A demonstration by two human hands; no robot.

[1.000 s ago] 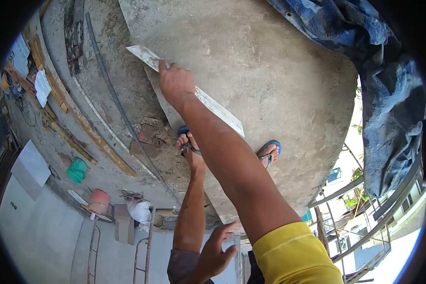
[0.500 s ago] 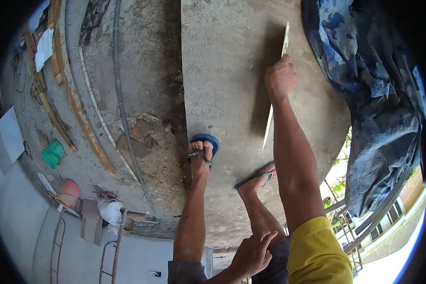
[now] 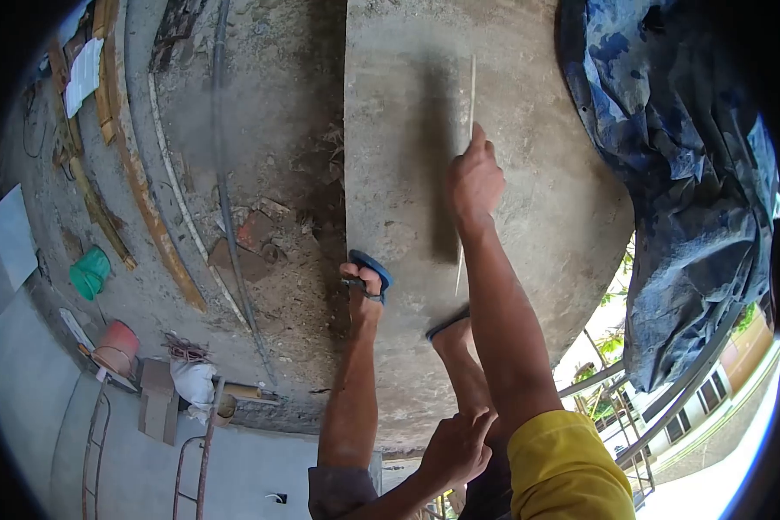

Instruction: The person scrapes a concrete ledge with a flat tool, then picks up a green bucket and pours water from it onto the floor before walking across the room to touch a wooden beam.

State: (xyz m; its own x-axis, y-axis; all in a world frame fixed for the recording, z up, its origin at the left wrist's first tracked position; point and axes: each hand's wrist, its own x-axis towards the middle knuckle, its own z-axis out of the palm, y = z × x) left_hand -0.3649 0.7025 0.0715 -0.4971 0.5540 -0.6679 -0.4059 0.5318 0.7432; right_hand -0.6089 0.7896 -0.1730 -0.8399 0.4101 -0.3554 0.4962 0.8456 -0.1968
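My right hand [image 3: 477, 180], at the end of a bare forearm below a yellow sleeve, is closed around a long, thin, pale board [image 3: 472, 91]. The board appears almost edge-on over the grey concrete surface [image 3: 390, 173], with a dark shadow to its left; my fingers hide its middle. Low in the view, between my knees, my left hand [image 3: 458, 446] has its fingers curled, and nothing shows in them. My feet, in blue flip-flops [image 3: 373, 270], rest on the concrete, the left one at its edge.
A crumpled blue-black tarp [image 3: 685, 182] hangs along the right, above a curved railing [image 3: 693, 377]. Left of the slab edge lie rubble, a grey pipe [image 3: 219, 130], wooden strips [image 3: 152, 208], a green bucket [image 3: 90, 272] and a red bucket [image 3: 116, 347].
My right hand and the board have moved left across the concrete, and the board is now closer to upright in the view. The index finger of my left hand, stretched out before, has curled in.
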